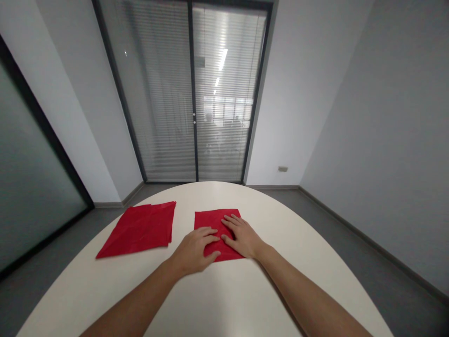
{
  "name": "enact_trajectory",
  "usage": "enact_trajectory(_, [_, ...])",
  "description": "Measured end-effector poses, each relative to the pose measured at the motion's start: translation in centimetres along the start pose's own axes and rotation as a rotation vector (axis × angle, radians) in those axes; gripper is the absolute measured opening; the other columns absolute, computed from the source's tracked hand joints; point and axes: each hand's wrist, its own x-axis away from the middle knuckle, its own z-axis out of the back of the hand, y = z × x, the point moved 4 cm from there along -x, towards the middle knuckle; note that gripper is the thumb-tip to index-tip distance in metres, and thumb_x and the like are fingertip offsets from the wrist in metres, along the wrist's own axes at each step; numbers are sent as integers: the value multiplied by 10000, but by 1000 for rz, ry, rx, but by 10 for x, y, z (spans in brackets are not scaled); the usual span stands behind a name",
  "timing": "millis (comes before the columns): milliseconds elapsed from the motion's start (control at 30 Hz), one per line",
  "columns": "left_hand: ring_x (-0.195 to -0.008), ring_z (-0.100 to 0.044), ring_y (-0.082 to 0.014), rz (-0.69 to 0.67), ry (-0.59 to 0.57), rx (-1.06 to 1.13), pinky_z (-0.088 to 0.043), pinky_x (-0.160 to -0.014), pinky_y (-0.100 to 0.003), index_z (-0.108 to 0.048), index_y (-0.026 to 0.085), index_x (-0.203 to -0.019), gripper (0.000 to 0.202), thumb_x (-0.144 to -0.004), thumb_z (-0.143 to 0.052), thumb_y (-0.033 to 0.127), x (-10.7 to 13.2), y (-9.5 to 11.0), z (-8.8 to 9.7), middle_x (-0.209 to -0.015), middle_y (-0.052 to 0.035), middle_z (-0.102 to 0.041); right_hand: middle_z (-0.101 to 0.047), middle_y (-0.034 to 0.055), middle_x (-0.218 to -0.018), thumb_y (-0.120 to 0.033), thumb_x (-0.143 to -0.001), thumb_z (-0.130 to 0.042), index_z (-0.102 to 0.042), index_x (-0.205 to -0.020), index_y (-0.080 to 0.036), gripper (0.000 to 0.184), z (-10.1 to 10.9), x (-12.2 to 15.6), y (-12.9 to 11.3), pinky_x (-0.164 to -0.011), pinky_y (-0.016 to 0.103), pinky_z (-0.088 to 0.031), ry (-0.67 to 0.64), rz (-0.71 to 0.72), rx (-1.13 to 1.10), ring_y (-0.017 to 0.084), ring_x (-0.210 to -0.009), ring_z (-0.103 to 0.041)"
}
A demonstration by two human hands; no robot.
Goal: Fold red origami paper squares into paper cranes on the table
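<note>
A small folded red paper square (209, 221) lies on the white table (224, 290) in front of me. My left hand (194, 249) rests flat on its near left part, fingers stretched out and pointing right. My right hand (241, 235) lies flat on the right part, fingers spread and pointing left, so the fingertips of both hands nearly meet over the middle of the paper. Neither hand grips anything. To the left lies a larger stack of red paper sheets (140, 228), apart from both hands.
The table is rounded, with its far edge curving near the glass doors (192, 93) with blinds. Grey floor (368, 252) runs around the table. A dark-framed glass wall (28, 187) stands on the left and a plain wall on the right.
</note>
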Motion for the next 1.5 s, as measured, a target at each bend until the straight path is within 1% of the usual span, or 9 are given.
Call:
enact_trajectory(233, [-1248, -572, -268, 41, 7, -47, -465, -1082, -432, -706, 235, -1197, 348, -914, -589, 401, 5, 8, 1, -1387, -95, -598, -452, 123, -1530, -462, -930, -532, -512, -1445, -152, 602, 4, 4, -6, -1191, 466, -253, 49, 28, 51, 304, -1440, -355])
enact_trajectory(400, [-1328, -516, -290, 7, -67, -48, -397, -1140, -481, -612, 249, -1342, 471, -920, -578, 455, 13, 6, 3, -1443, -95, -564, -596, 108, -1390, -392, -937, -535, -611, -1345, -184, 464, 10, 6, -12, -1127, 414, -352, 93, 137, 39, 265, -1289, -516])
enact_trajectory(500, [-1371, -476, -292, -11, -103, -26, -360, -1165, -495, -588, 260, -1369, 502, -920, -576, 483, 15, 4, 5, -1479, -87, -531, -596, 114, -1385, -408, -949, -522, -612, -1337, -181, 458, 11, 8, -9, -1117, 409, -370, 70, 166, 9, 267, -1280, -524])
enact_trajectory(767, [-1373, -471, -286, 12, -60, -17, -342, -1175, -501, -612, 262, -1340, 450, -944, -549, 467, 11, -3, 1, -1465, -83, -545, -598, 136, -1356, -383, -926, -580, -617, -1195, -172, 345, 10, 10, -10, -1107, 416, -372, 96, 213, -23, 268, -1286, -511])
enact_trajectory(933, [-1347, -486, -284, 23, -49, -21, -385, -1151, -470, -594, 229, -1366, 492, -946, -535, 478, 13, -5, 2, -1455, -107, -541, -653, 106, -1250, -374, -950, -555, -648, -1158, -188, 294, 11, 8, -9, -1045, 387, -411, 111, 229, -14, 252, -1173, -569])
enact_trajectory(1067, [-1362, -468, -306, 0, -57, -24, -376, -1156, -494, -587, 235, -1375, 523, -932, -545, 511, 15, -5, 1, -1457, -107, -541, -688, 106, -1178, -364, -949, -567, -682, -1133, -177, 286, 15, 8, -8, -1019, 391, -423, 158, 211, 11, 261, -1146, -573])
enact_trajectory(1200, [-1337, -501, -317, 28, -11, -30, -397, -1140, -511, -622, 240, -1335, 482, -930, -557, 495, 14, -6, 0, -1440, -107, -557, -719, 77, -1050, -347, -958, -558, -703, -1051, -199, 227, 14, 15, -12, -935, 375, -477, 134, 243, -61, 230, -1001, -629])
enact_trajectory(1400, [-1319, -518, -322, 50, 40, -26, -415, -1126, -522, -638, 212, -1302, 451, -927, -575, 454, 14, -7, -2, -1406, -121, -582, -645, 132, -1231, -443, -799, -746, -650, -1196, -182, 485, 8, 25, -13, -998, 409, -483, 98, 358, -115, 280, -1136, -590])
enact_trajectory(1500, [-1335, -500, -324, 51, 46, -30, -414, -1125, -519, -630, 210, -1307, 460, -932, -561, 468, 16, -7, -1, -1453, -133, -530, -637, 138, -1240, -401, -835, -705, -636, -1212, -169, 448, 7, 24, -14, -1001, 415, -480, 103, 367, -104, 278, -1143, -582])
